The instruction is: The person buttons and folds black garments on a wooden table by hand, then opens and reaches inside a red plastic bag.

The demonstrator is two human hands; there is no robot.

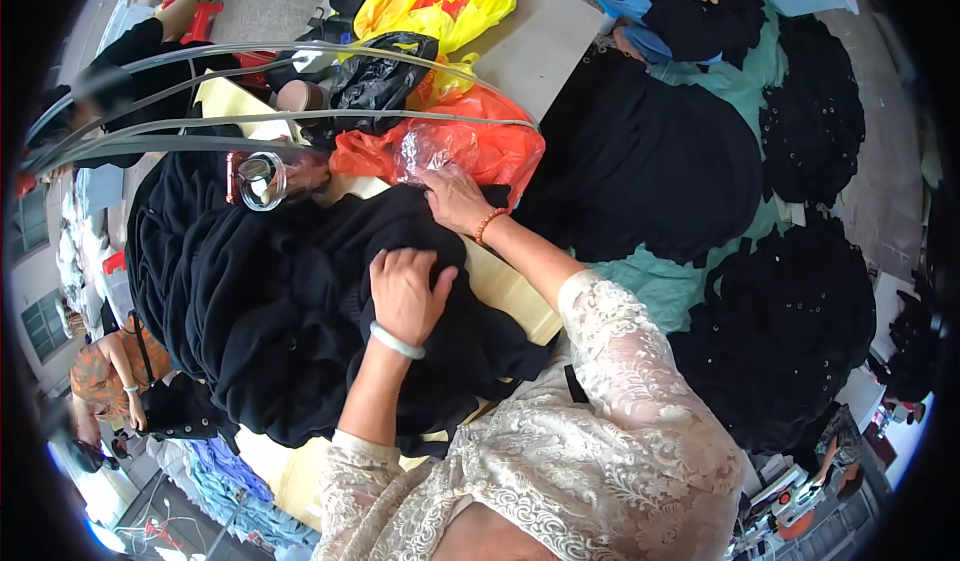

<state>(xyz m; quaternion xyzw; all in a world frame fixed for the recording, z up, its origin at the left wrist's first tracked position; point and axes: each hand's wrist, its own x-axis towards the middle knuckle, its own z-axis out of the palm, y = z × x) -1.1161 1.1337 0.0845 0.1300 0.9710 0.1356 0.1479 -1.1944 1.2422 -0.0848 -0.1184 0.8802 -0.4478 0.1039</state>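
A large heap of black cloth [270, 301] lies in front of me, with folds running across it. On its right part rests my left hand [408, 296], the fingers bent down into the cloth and the thumb apart; the fingertips are hidden. Farther off and to the right, my right hand [458, 201] reaches a crumpled clear plastic bag [428, 149], fingers closed at its lower edge. That bag lies against a red plastic bag [505, 151]. A clear plastic jar [262, 181] lies left of it, at the heap's far edge.
Pale yellow board [515, 296] shows beneath the cloth. Grey cables [300, 146] cross over the far side. Beyond are a black bag [385, 81] and a yellow bag [450, 6]. Black garment piles [790, 331] lie on green cloth [645, 281] at right. Other people work nearby.
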